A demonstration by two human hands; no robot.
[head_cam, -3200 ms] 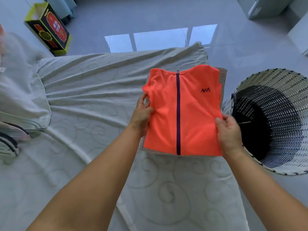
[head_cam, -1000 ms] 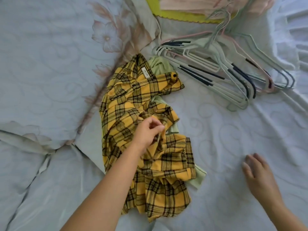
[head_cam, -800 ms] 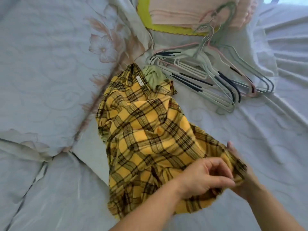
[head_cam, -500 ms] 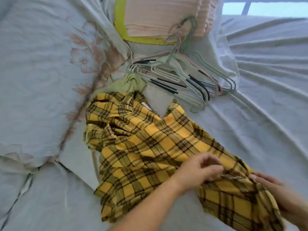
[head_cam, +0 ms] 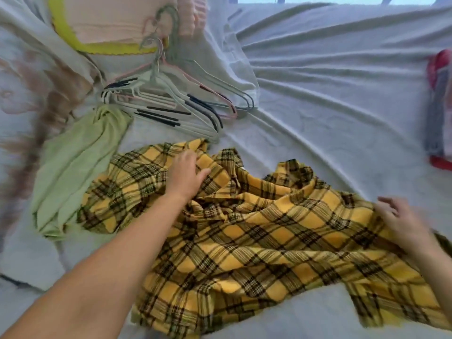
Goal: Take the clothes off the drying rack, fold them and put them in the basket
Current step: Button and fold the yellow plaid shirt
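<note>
At far left I see a pale green garment (head_cam: 73,167) lying on the bedsheet (head_cam: 330,106), with a heap of hangers (head_cam: 171,111) just behind. My left hand (head_cam: 186,174) rests straight-fingered on the yellow plaid shirt (head_cam: 256,241), which is crumpled mid-bed. My right hand (head_cam: 403,221) lies loose-fingered on its right side, gripping nothing.

Left arm bare, reaching in diagonally from lower left, forearm nearly straight. Left hand (head_cam: 186,176) palm down, fingers straight and together, thumb splayed to the right. Right hand (head_cam: 403,222) at the right edge, palm down, fingers loosely spread toward upper left, slightly motion-blurred; wrist runs off-frame.
</note>
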